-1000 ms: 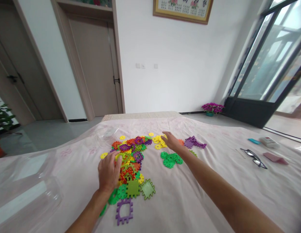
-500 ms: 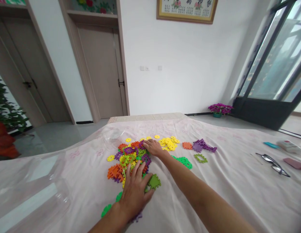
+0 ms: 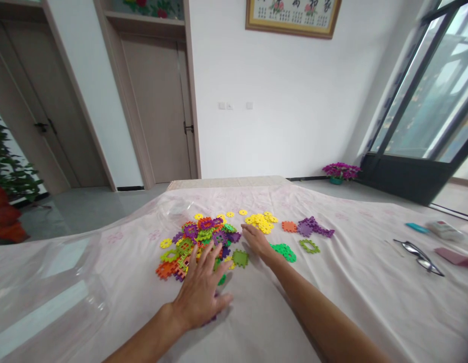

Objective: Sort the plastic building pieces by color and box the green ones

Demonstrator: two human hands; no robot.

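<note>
A heap of toothed plastic interlocking pieces (image 3: 190,232) in orange, purple, green and yellow lies on the cloth. My left hand (image 3: 203,290) is open, its fingers spread over the near edge of the heap and hiding some pieces. To the right of the heap, my right hand (image 3: 256,241) rests low with its fingers stretched out and nothing visible in them. Just beyond it is a group of yellow round pieces (image 3: 262,222). A flat green square piece (image 3: 240,258) lies between my hands, and bright green pieces (image 3: 284,252) sit beside my right wrist.
Farther right are an orange piece (image 3: 289,227), purple pieces (image 3: 313,227) and an olive-green ring piece (image 3: 309,246). Eyeglasses (image 3: 418,256) and a dark pink case (image 3: 455,256) lie at the far right. Clear plastic packaging (image 3: 67,302) covers the left side of the cloth.
My right hand has drawn back from the top of the heap to its right side. My left hand has shifted slightly left and nearer. Pieces in the heap have been pushed about.
</note>
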